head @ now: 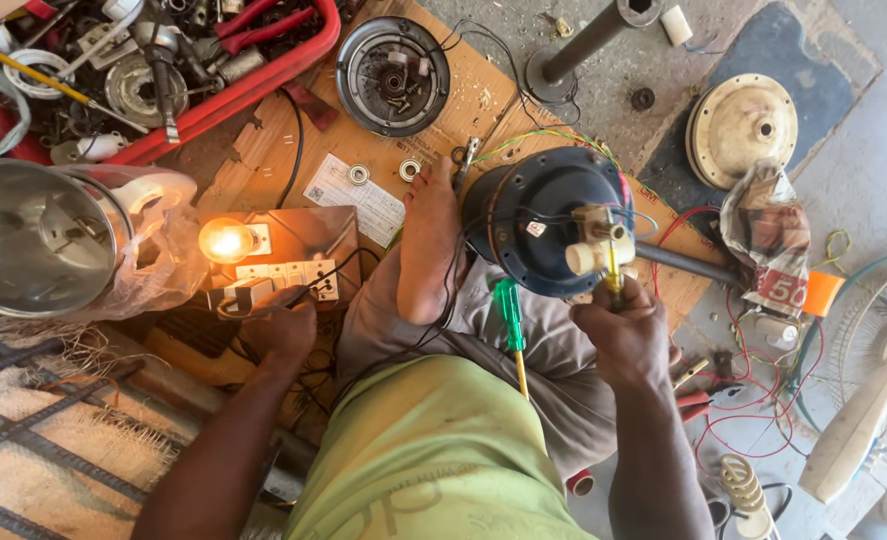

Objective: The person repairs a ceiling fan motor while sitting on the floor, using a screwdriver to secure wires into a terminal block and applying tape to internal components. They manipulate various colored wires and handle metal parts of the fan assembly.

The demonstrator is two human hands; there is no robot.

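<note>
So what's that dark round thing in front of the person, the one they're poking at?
The motor housing is a dark blue-black, dome-shaped shell, metal by its look, dusty and scuffed. A cream plastic knob block sits on its top face. Thin coloured wires trail around it, and a grey pipe runs out to its right. It rests beside the person's bare foot on cardboard. The right hand holds a yellow tool at the knob block.

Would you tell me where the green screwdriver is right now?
The green screwdriver lies on the person's lap at centre frame, between the bare foot and the right hand, beside the dark motor.
</note>
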